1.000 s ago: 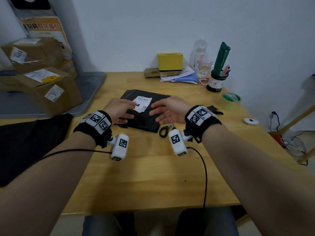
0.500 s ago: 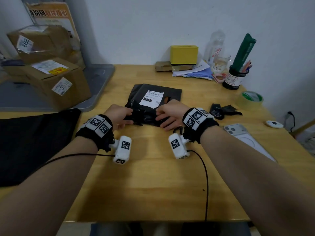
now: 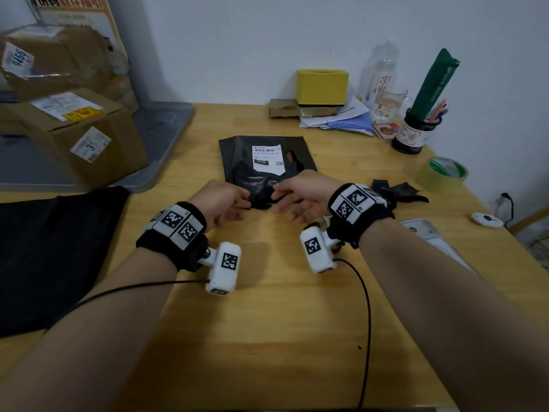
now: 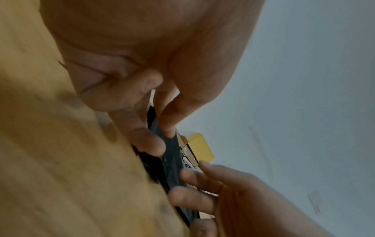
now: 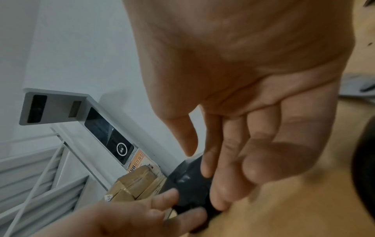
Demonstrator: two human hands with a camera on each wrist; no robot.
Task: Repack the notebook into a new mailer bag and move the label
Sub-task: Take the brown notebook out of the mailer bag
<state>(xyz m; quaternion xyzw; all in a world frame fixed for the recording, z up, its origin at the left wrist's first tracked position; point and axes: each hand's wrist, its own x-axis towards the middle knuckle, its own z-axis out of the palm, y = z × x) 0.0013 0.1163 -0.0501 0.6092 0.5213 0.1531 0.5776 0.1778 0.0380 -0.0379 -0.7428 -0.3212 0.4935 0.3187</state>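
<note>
Mailer bag (image 3: 261,176) lies flat mid-table, its near edge pinched from both sides.

From the left, the left hand (image 3: 218,200) pinches the crumpled near edge; the label (image 3: 266,160) sits stuck on the bag's far half; the right hand (image 3: 303,194) pinches the same edge. Pulled apart too hard, the thin plastic could tear unevenly and crease the label.
</note>
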